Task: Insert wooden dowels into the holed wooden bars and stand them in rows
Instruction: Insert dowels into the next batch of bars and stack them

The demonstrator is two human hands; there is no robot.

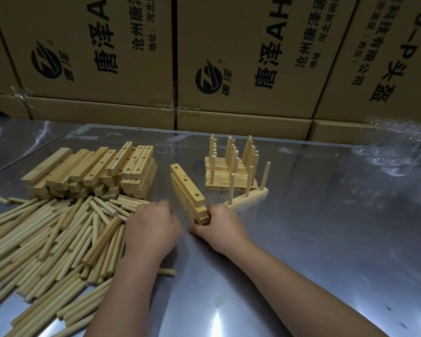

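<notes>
The right grip (220, 221) is clamped on the near end of the short stack of holed bars (186, 190). The stack is stepped and uneven, so a slip could spill it. The left grip (153, 229) is curled over the loose dowels (58, 239); whether anything is held cannot be told. The dowelled rows (231, 166), just beyond the right grip, could be knocked.

The shiny metal tabletop (314, 239) carries a sprawling heap of loose dowels (46, 239) at the left. Behind it is a pile of holed bars (95, 171), with a small stack of bars (187, 188) mid-table. Dowelled bars (229, 171) stand in rows beyond, and crumpled clear plastic (394, 152) lies far right.
</notes>
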